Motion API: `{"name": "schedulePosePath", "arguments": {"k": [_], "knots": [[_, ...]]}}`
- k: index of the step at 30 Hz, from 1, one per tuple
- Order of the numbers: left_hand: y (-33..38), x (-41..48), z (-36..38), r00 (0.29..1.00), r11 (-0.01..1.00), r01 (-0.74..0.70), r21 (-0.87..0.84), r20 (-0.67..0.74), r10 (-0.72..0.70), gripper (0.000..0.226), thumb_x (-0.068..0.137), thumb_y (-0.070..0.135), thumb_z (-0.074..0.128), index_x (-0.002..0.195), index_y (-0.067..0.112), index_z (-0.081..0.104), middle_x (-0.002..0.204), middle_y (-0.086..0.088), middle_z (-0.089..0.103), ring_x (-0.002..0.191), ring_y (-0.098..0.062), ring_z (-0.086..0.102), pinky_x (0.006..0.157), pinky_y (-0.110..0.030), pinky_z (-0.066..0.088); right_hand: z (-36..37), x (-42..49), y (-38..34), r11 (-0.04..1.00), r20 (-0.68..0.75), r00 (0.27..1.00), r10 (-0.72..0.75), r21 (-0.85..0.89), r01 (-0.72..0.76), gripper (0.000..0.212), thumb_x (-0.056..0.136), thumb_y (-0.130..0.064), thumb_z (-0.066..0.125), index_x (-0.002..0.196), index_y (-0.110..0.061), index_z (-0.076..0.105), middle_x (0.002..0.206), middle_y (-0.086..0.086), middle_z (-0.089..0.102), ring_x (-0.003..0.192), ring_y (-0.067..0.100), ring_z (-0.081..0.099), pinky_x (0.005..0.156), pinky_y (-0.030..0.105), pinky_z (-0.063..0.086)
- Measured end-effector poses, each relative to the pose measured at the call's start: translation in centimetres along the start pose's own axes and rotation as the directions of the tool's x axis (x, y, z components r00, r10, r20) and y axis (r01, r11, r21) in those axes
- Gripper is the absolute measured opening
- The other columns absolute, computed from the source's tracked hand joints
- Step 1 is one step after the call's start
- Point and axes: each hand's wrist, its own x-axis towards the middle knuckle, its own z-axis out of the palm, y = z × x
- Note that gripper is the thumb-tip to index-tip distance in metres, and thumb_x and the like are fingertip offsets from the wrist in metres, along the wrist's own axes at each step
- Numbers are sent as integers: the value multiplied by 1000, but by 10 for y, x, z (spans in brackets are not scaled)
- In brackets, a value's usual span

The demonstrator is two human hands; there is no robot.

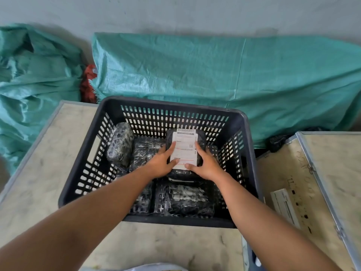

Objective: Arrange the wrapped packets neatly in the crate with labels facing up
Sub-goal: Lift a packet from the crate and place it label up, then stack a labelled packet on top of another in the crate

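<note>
In the middle of the dark crate (246, 133), the left hand (160, 162) and right hand (206, 165) press a labelled packet (185, 151), fingers spread and clamped on its sides, label up; judging by this, seating it flat among its neighbours comes next.

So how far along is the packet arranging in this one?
Partly done. The labelled packet lies label-up in the crate, with the left hand and right hand on its sides. The other wrapped packets show no label, so they may need turning.
</note>
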Motion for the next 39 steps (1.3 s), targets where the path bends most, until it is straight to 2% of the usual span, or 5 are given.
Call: {"name": "schedulePosePath", "arguments": {"k": [11, 17, 27, 33, 39], "knots": [[33, -22, -39, 980, 989, -144, -26, -143, 138, 56, 102, 36, 60, 154, 20, 45, 166, -9, 30, 148, -28, 36, 117, -37, 31, -60, -35, -27, 985, -133, 989, -71, 149, 90, 93, 86, -33, 83, 161, -35, 27, 163, -1, 39, 142, 25, 45, 114, 45, 42], [50, -60, -42, 954, 970, -242, 20, 185, 235, 46, 97, 43, 66, 139, 22, 63, 138, 3, 66, 112, -9, 66, 103, -32, 49, -66, -79, -15, 996, 304, 950, -73, 80, 51, 47, 72, -32, 94, 110, -46, 71, 133, -15, 60, 121, 18, 57, 98, 37, 46], [34, -72, -20, 890, 965, -260, -27, 381, 250, 39, 95, 47, 67, 127, 25, 73, 125, 11, 73, 98, 9, 64, 102, -33, 52, -40, -81, -12, 987, 509, 861, -4, -134, 83, 62, 64, -32, 98, 116, -42, 65, 124, -8, 67, 112, 12, 65, 86, 29, 54], [24, -69, -29, 916, 971, -240, 20, 334, 220, 112, 58, 63, 91, 153, 25, 46, 151, 13, 50, 134, -6, 48, 114, -28, 34, -47, -79, -12, 985, 286, 954, -90, 168, 43, 34, 85, -17, 86, 107, -39, 72, 111, -8, 76, 112, 8, 68, 100, 35, 50], [26, -68, -38, 947, 951, -286, -120, 114, 300, 69, 73, 36, 88, 135, 48, 61, 127, 36, 57, 115, 17, 55, 99, -8, 38, -53, -82, -17, 966, 86, 985, -148, 226, 125, 28, 90, -15, 80, 101, -41, 76, 114, -11, 75, 111, 4, 66, 100, 32, 51]]}}
